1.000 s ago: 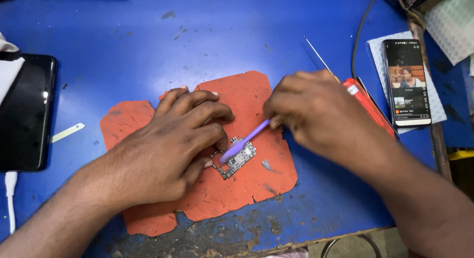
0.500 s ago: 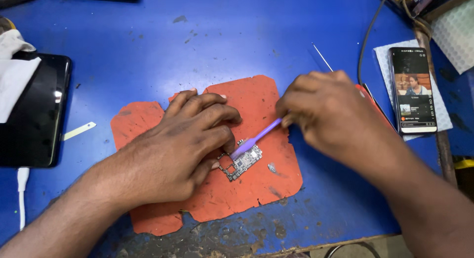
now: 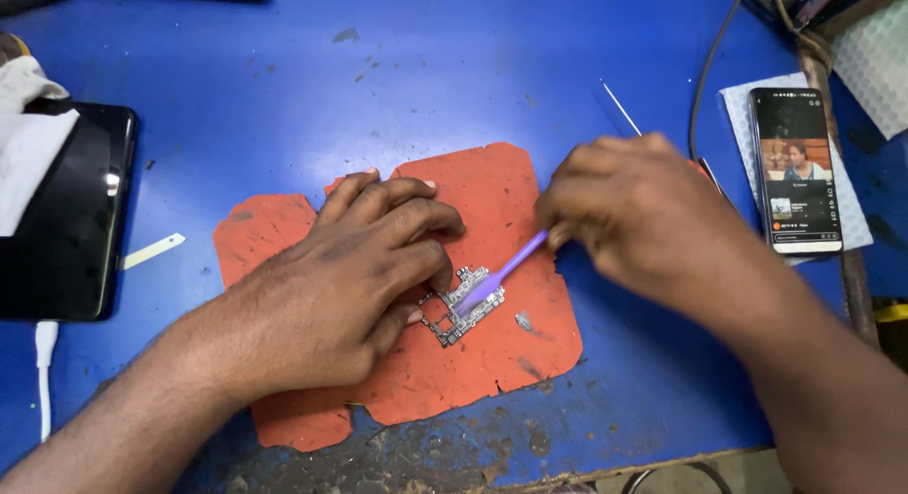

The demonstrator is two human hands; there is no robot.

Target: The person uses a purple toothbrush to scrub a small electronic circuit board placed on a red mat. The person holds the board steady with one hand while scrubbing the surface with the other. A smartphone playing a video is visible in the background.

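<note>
Left hand (image 3: 355,267) presses flat, fingers pinning the circuit board (image 3: 463,303) steady on the orange mat (image 3: 482,191); right hand (image 3: 634,215), at three o'clock, pinches a purple brush (image 3: 501,275) onto it

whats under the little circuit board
The small circuit board lies on a worn orange mat, which rests on the blue table. The left hand covers the board's left edge, so that part is hidden.
</note>
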